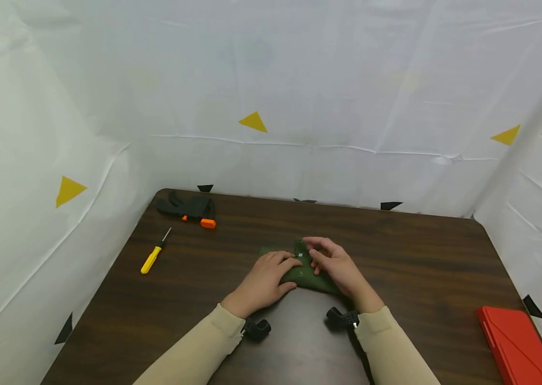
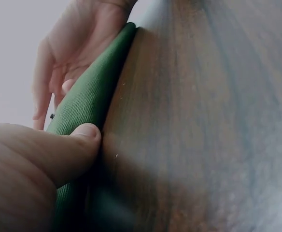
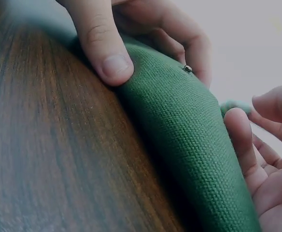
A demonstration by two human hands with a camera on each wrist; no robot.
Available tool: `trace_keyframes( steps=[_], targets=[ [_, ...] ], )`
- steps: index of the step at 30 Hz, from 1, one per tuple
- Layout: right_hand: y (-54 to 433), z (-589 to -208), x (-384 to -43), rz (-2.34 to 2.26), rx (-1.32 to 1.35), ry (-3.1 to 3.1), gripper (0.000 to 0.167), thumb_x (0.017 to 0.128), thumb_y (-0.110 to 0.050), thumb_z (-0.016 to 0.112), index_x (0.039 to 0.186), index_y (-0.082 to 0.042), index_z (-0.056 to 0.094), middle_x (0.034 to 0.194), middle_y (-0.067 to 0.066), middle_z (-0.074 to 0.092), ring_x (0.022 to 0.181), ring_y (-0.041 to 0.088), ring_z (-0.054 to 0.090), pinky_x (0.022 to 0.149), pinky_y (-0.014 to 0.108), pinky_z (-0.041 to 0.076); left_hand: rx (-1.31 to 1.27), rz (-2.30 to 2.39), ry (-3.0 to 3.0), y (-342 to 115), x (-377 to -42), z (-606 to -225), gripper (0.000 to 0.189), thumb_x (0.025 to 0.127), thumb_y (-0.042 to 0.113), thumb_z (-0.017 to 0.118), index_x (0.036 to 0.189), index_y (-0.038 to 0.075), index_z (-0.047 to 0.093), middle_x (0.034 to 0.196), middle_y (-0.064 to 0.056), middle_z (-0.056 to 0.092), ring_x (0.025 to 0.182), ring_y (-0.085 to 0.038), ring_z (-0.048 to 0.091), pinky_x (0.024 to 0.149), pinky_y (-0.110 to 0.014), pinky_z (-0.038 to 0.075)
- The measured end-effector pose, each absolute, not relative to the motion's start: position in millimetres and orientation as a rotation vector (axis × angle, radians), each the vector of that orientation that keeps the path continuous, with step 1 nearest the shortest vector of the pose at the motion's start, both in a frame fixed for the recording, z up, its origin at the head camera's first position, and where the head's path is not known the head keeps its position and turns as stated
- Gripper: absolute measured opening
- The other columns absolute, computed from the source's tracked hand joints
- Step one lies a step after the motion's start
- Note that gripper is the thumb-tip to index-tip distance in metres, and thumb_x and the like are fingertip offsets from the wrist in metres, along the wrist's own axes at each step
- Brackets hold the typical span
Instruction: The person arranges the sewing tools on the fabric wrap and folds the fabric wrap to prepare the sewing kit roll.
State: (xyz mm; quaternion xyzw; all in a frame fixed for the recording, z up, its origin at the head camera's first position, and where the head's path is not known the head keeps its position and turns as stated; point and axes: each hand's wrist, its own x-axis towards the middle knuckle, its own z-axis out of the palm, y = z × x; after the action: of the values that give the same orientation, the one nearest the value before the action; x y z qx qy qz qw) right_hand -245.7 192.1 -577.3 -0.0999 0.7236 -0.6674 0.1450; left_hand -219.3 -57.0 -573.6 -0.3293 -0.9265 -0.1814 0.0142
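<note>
A green fabric pouch (image 1: pixel 313 279) lies on the table in front of me, with a small metal snap on its top and a narrow flap (image 1: pixel 301 247) standing up at the far side. My left hand (image 1: pixel 271 275) holds the pouch's left part, thumb (image 2: pixel 85 140) along the near edge and fingers over the top. At the flap's tip, my right hand (image 1: pixel 335 264) pinches the fabric with curled fingers. In the right wrist view the woven cloth (image 3: pixel 184 125) bulges between both hands, and the flap's end (image 3: pixel 235 105) shows by the right thumb.
A yellow-handled screwdriver (image 1: pixel 152 259) lies at the left of the dark wooden table (image 1: pixel 420 267). Behind it sits a black strap-like item (image 1: pixel 194 207) with orange parts. A red case (image 1: pixel 518 342) stands at the right front edge. White sheeting surrounds the table.
</note>
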Motion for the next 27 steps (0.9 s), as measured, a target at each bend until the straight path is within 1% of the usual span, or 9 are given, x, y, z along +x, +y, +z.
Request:
trace_keyframes(
  steps=[4,6,9,12,15,18,21,22,27],
  targets=[
    [190.2,-578.0,-245.7,-1.889,-0.34,2.143,0.036,0.112,-0.022,0.065,0.145,-0.009,0.061,0.128,0.02,0.062,0.084,0.018,0.063,0.072,0.028,0.061,-1.021,-0.6,-2.894,-58.6,-220.9,-575.2,0.05,0.105,0.043,0.073,0.152,0.03,0.06,0.157,-0.004,0.057,0.148,-0.029,0.054,0.127,-0.056,0.042],
    [189.6,-578.5,-246.0,-1.874,-0.376,2.162,0.037,0.112,-0.02,0.065,0.145,-0.007,0.057,0.127,0.021,0.064,0.083,0.018,0.063,0.07,0.029,0.06,-1.012,-0.618,-2.902,-58.6,-220.1,-574.9,0.05,0.105,0.043,0.073,0.151,0.031,0.06,0.158,-0.006,0.054,0.147,-0.03,0.054,0.125,-0.058,0.043],
    [188.6,-579.2,-246.0,-1.843,-0.402,2.196,0.038,0.111,-0.02,0.067,0.145,-0.006,0.058,0.127,0.017,0.067,0.078,0.016,0.061,0.064,0.027,0.057,-0.999,-0.621,-2.903,-58.0,-218.9,-575.6,0.049,0.105,0.043,0.073,0.15,0.031,0.06,0.154,-0.006,0.054,0.141,-0.029,0.056,0.121,-0.057,0.045],
    [187.0,-579.3,-245.5,-1.809,-0.386,2.236,0.031,0.109,-0.025,0.07,0.136,-0.01,0.067,0.109,0.013,0.07,0.069,0.015,0.057,0.059,0.027,0.053,-0.999,-0.601,-2.885,-57.5,-218.2,-576.0,0.048,0.105,0.043,0.074,0.15,0.03,0.062,0.144,-0.003,0.058,0.133,-0.025,0.058,0.117,-0.054,0.048],
    [185.4,-579.2,-244.5,-1.79,-0.36,2.305,0.023,0.108,-0.03,0.072,0.124,-0.014,0.075,0.088,0.012,0.065,0.062,0.015,0.054,0.055,0.027,0.05,-0.985,-0.605,-2.861,-57.3,-217.1,-573.9,0.048,0.104,0.042,0.076,0.148,0.029,0.065,0.138,-0.001,0.062,0.128,-0.023,0.06,0.115,-0.052,0.05],
    [182.4,-578.3,-243.1,-1.761,-0.359,2.433,0.018,0.106,-0.033,0.074,0.118,-0.019,0.078,0.092,0.005,0.072,0.065,0.014,0.062,0.057,0.028,0.052,-0.966,-0.623,-2.842,-56.8,-216.1,-571.8,0.046,0.103,0.042,0.076,0.146,0.029,0.066,0.137,-0.003,0.063,0.126,-0.024,0.062,0.113,-0.051,0.051],
    [178.0,-575.6,-241.0,-1.713,-0.397,2.599,0.014,0.105,-0.031,0.076,0.115,-0.023,0.081,0.104,-0.002,0.08,0.069,0.015,0.069,0.059,0.028,0.053,-0.931,-0.636,-2.83,-56.6,-216.7,-571.6,0.044,0.104,0.043,0.075,0.145,0.029,0.067,0.137,-0.008,0.06,0.123,-0.028,0.061,0.107,-0.05,0.054],
    [176.3,-574.9,-240.4,-1.69,-0.426,2.658,0.012,0.105,-0.029,0.076,0.115,-0.025,0.082,0.11,-0.004,0.081,0.074,0.014,0.073,0.062,0.027,0.056,-0.91,-0.631,-2.825,-56.9,-217.3,-572.4,0.044,0.104,0.043,0.075,0.144,0.029,0.068,0.137,-0.01,0.059,0.123,-0.029,0.06,0.105,-0.05,0.054],
    [167.1,-571.5,-235.0,-1.548,-0.615,2.905,0.011,0.101,-0.018,0.079,0.11,-0.023,0.084,0.11,-0.006,0.082,0.09,0.011,0.078,0.073,0.027,0.063,-0.75,-0.629,-2.806,-61.6,-221.9,-577.0,0.039,0.102,0.043,0.076,0.139,0.03,0.073,0.138,-0.013,0.054,0.122,-0.031,0.053,0.096,-0.047,0.049]
  ],
)
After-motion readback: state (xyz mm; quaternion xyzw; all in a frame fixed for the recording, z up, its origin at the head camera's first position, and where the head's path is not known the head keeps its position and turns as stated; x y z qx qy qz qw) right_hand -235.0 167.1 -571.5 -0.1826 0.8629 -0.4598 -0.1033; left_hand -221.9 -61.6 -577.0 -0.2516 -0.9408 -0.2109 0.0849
